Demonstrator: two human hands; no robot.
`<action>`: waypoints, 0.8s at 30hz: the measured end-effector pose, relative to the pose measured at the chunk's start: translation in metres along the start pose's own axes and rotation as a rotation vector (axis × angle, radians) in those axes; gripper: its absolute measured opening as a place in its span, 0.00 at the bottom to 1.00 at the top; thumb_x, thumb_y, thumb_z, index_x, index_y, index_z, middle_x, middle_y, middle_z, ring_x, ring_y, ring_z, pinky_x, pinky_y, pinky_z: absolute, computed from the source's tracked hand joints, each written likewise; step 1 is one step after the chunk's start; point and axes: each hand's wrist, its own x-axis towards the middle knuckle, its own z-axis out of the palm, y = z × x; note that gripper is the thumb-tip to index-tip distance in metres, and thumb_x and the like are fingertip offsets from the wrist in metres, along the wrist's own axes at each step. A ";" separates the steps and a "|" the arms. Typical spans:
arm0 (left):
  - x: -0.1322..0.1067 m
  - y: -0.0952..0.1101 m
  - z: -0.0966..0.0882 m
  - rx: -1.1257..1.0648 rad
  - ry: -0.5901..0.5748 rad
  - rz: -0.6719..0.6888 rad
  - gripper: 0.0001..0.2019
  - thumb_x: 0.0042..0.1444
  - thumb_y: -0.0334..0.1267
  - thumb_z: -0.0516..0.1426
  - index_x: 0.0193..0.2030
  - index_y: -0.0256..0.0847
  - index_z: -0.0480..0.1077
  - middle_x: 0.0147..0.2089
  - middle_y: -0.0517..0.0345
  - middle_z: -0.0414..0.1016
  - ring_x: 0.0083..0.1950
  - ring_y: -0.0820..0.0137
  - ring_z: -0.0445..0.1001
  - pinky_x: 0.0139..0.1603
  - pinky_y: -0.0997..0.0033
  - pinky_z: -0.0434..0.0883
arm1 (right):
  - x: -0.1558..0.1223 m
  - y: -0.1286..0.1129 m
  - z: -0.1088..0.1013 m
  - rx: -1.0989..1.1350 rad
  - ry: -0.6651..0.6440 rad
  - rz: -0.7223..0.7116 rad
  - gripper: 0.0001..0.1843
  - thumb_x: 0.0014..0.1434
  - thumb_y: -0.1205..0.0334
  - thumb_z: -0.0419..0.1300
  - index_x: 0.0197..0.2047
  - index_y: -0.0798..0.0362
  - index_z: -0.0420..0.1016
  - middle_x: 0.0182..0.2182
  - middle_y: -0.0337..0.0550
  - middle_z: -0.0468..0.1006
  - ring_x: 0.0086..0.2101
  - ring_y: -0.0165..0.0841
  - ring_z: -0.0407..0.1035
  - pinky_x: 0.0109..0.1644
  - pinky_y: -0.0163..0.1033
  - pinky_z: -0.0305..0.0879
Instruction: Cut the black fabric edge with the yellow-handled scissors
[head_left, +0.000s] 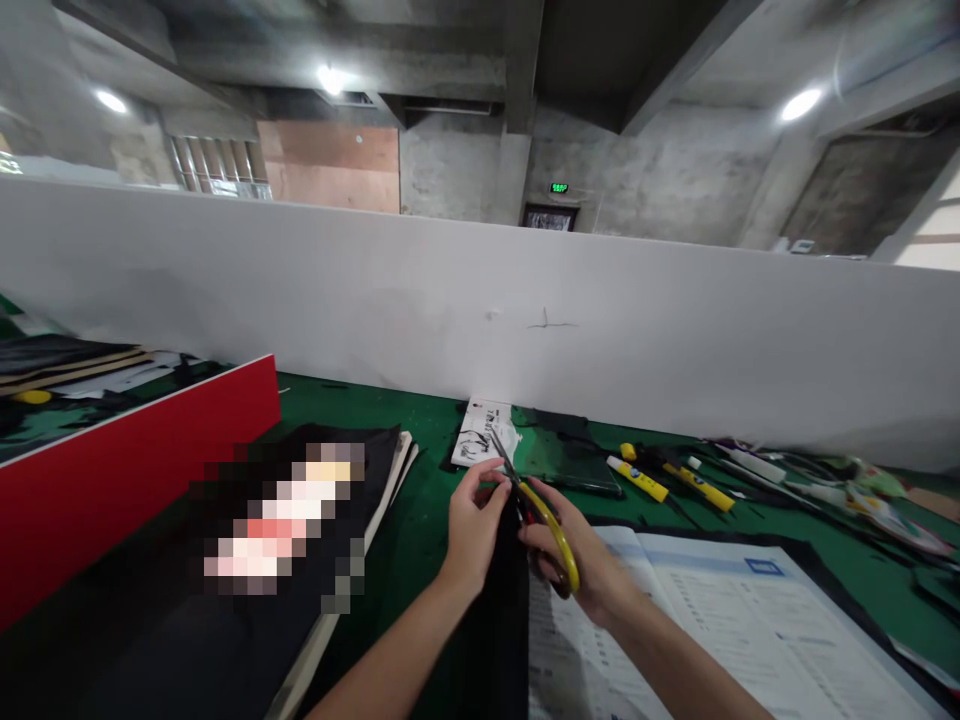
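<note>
In the head view, yellow-handled scissors [556, 527] were gripped in the right hand [577, 548], blades pointed away above the green table [427, 535]. The left hand [475, 520] was held beside the blades, fingertips drawn together; whether anything was pinched there could not be told. Printed pages [720, 610] were partly covered by the right forearm.
</note>
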 end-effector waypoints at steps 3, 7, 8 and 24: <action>0.002 -0.004 -0.002 0.024 -0.070 -0.017 0.17 0.54 0.44 0.57 0.50 0.40 0.68 0.39 0.58 0.73 0.41 0.68 0.73 0.45 0.70 0.68 | 0.002 -0.001 -0.008 -0.020 -0.029 -0.041 0.46 0.42 0.63 0.64 0.63 0.52 0.49 0.21 0.27 0.65 0.13 0.21 0.53 0.13 0.28 0.43; 0.003 -0.011 -0.005 0.108 -0.186 -0.026 0.24 0.51 0.45 0.60 0.55 0.40 0.65 0.42 0.54 0.75 0.45 0.63 0.73 0.49 0.64 0.66 | 0.006 -0.007 -0.020 -0.052 -0.035 -0.137 0.42 0.45 0.59 0.63 0.62 0.55 0.50 0.20 0.28 0.66 0.12 0.21 0.53 0.13 0.28 0.44; 0.004 -0.013 -0.006 0.138 -0.194 -0.025 0.27 0.50 0.44 0.62 0.56 0.40 0.64 0.44 0.53 0.74 0.46 0.62 0.72 0.51 0.63 0.65 | 0.007 -0.009 -0.023 -0.056 -0.028 -0.150 0.42 0.45 0.59 0.63 0.61 0.55 0.51 0.21 0.28 0.66 0.12 0.21 0.53 0.14 0.28 0.44; 0.000 0.004 -0.010 0.113 -0.315 -0.071 0.26 0.45 0.39 0.64 0.54 0.41 0.69 0.44 0.54 0.77 0.48 0.60 0.73 0.49 0.63 0.67 | 0.011 -0.012 -0.032 -0.112 -0.061 -0.139 0.32 0.48 0.57 0.63 0.55 0.52 0.59 0.24 0.31 0.69 0.13 0.19 0.51 0.15 0.28 0.42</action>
